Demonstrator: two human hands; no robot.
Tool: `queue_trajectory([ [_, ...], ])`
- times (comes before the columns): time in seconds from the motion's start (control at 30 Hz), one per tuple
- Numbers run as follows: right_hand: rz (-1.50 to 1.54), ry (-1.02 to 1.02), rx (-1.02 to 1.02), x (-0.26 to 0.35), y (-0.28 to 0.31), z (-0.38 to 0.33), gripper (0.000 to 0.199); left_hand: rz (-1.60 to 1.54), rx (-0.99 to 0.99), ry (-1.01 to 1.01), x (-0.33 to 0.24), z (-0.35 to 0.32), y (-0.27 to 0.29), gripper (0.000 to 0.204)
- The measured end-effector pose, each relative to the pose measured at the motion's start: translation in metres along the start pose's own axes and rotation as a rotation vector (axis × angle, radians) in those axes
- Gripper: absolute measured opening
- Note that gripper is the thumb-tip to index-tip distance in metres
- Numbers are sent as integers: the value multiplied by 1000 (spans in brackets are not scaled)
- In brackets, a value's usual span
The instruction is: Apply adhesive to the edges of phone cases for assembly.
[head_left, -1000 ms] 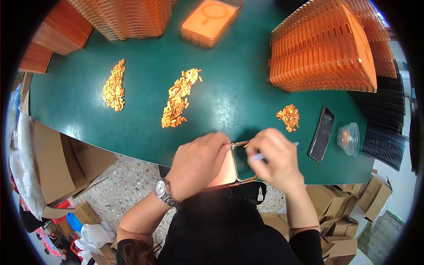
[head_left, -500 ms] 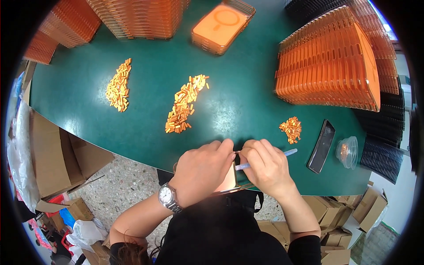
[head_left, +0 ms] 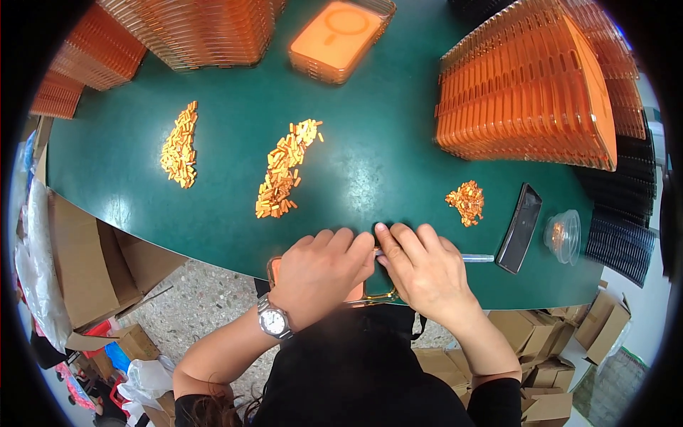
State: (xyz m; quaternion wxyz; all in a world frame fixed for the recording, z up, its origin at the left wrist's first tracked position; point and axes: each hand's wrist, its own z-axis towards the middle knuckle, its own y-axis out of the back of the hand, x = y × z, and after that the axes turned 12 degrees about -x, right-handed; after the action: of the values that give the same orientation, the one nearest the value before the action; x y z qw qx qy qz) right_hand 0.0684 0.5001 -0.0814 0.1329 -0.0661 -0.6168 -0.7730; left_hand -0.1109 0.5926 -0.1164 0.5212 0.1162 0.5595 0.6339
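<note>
At the near edge of the green table, my left hand (head_left: 327,267) grips an orange phone case (head_left: 355,293) with a shiny metallic rim, its fingers closed over the upper part. My right hand (head_left: 427,267) meets it at the case's right side, holding a slim pale-blue pen-like stick (head_left: 477,257). The stick passes under the right fingers, its tip close to the left fingertips and its other end jutting out rightward. Both thumbs and forefingers nearly touch at the case's edge. What is pinched between them is hidden. A silver watch (head_left: 273,320) circles my left wrist.
Small gold-orange pieces lie in a left pile (head_left: 179,146), a middle pile (head_left: 284,171) and a smaller right pile (head_left: 466,203). Stacks of orange cases (head_left: 523,92) rise at the back. A phone (head_left: 519,228) and a clear cup (head_left: 564,237) sit right. Cardboard boxes (head_left: 85,249) flank the table.
The stick has swung from slanted to nearly level and reaches farther right. My right fingers have stretched forward and flattened over it. The case has turned, showing more orange at its left end.
</note>
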Motion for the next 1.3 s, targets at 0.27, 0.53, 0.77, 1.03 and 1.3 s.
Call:
queue_trajectory([
  [0.27, 80, -120, -145, 8, -19, -8, 24, -3, 41, 42, -5, -2, -2, 20],
  [0.53, 154, 87, -335, -7, 3, -12, 28, -295, 450, 123, -12, 19, 78, 23],
  [0.77, 102, 215, -731, -13, 21, -9, 39, -868, 554, 531, 9, 18, 102, 68],
  [1.03, 244, -40, -876, -21, 3, -15, 48, -774, 488, 436, 6, 38, 99, 65],
  [1.3, 113, -196, -497, -19, -29, -50, 32, 40, -303, 147, 57, 164, 56, 74],
])
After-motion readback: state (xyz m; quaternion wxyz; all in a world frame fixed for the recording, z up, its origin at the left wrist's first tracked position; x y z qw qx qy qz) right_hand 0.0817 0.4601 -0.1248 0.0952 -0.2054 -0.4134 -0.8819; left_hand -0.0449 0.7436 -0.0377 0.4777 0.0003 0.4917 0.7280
